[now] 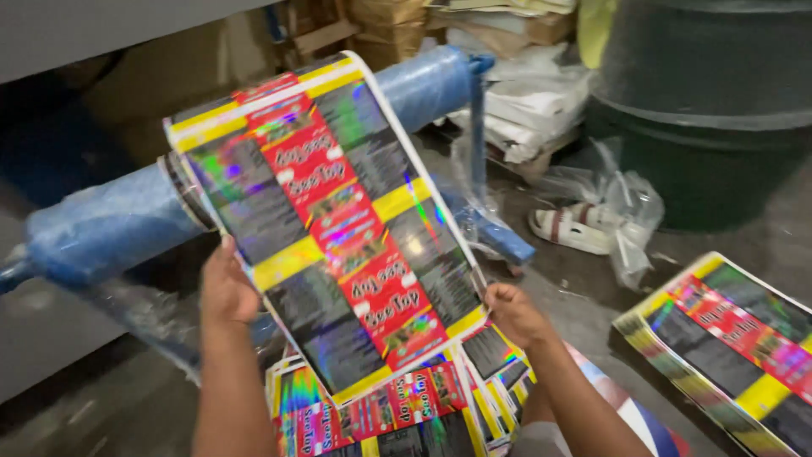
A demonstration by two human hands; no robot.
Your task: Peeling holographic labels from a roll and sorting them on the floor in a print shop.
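Observation:
A long shiny printed sheet [338, 220] with red, yellow and black holographic panels hangs down from a blue wrapped roller [110, 224]. My left hand [227, 288] grips its left edge and my right hand [512, 311] grips its lower right edge, holding it stretched between them. Under the sheet lies a loose pile of similar printed sheets [397, 415].
A neat stack of the same printed sheets [727, 347] sits on the floor at the right. A white sandal [571, 227] and crumpled clear plastic [626, 211] lie behind it. A large dark green drum [710, 110] and cardboard boxes [389, 25] stand at the back.

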